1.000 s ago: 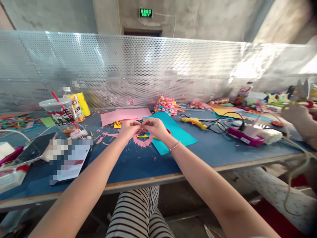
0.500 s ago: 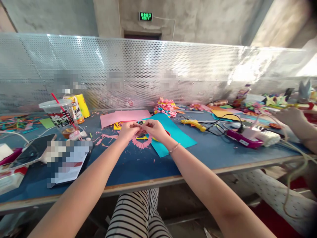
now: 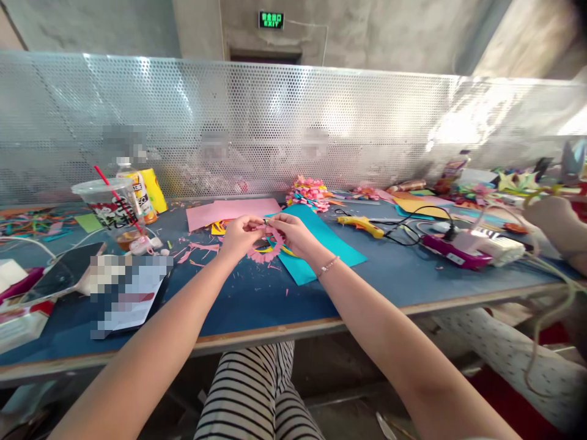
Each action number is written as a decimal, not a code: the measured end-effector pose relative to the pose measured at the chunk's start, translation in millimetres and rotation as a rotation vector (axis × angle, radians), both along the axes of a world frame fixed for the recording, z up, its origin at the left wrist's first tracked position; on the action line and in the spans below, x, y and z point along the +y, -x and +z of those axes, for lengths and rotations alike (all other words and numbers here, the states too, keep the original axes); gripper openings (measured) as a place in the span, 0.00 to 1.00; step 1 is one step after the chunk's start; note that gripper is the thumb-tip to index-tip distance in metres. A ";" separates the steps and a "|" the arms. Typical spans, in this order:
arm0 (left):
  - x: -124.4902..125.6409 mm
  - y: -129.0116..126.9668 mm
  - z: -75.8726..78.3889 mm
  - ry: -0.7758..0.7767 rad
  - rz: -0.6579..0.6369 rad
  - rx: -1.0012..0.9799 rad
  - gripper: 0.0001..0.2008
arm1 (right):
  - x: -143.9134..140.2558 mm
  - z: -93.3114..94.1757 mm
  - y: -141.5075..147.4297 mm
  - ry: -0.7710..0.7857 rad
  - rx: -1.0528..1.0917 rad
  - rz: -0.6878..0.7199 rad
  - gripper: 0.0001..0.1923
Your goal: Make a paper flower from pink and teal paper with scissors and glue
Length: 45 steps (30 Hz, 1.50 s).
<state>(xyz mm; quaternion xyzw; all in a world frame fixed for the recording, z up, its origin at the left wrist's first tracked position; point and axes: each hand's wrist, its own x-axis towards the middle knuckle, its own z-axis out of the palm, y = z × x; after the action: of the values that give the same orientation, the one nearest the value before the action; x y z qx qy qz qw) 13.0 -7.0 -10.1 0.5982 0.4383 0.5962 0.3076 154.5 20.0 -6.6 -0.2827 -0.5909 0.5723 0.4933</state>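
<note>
Paper fringe now more visible between left hand and right hand.

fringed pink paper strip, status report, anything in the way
Left hand, right hand pinching fringed pink paper strip. Strip curved. Flat teal paper sheet below right hand. Nothing visibly blocking.

Paper ring: pink throughout. Large sheet: plain turquoise. Paper flower: predominantly pink, with blue portions. Table: dark blue top, light brown edge. Glue gun: yellow. Power strip: magenta. Straw: red. Cup: clear, printed in black and red. Striped trousers: black stripes on white. Exit sign: green characters on black. Partition: silvery, dotted overall with small holes.
</note>
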 end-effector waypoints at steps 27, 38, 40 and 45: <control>-3.8 -4.0 5.0 0.215 -0.113 -0.392 0.06 | 2.8 -6.8 3.5 -0.176 -0.084 -0.044 0.12; -1.0 2.8 3.8 0.364 -0.210 -0.507 0.03 | 10.4 -11.4 2.5 -0.391 -0.187 -0.089 0.08; -0.4 4.1 4.3 0.371 -0.213 -0.516 0.03 | 9.4 -10.5 2.4 -0.406 -0.178 -0.080 0.08; -2.0 4.0 6.9 0.397 -0.230 -0.528 0.04 | 6.7 -9.1 1.4 -0.454 -0.247 -0.132 0.07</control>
<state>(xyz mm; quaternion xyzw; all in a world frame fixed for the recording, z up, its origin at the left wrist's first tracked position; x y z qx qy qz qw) 9.0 -9.0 -3.2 0.3973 0.3809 0.5948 0.5859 153.1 26.7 -15.7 -0.2705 -0.7401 0.3529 0.5044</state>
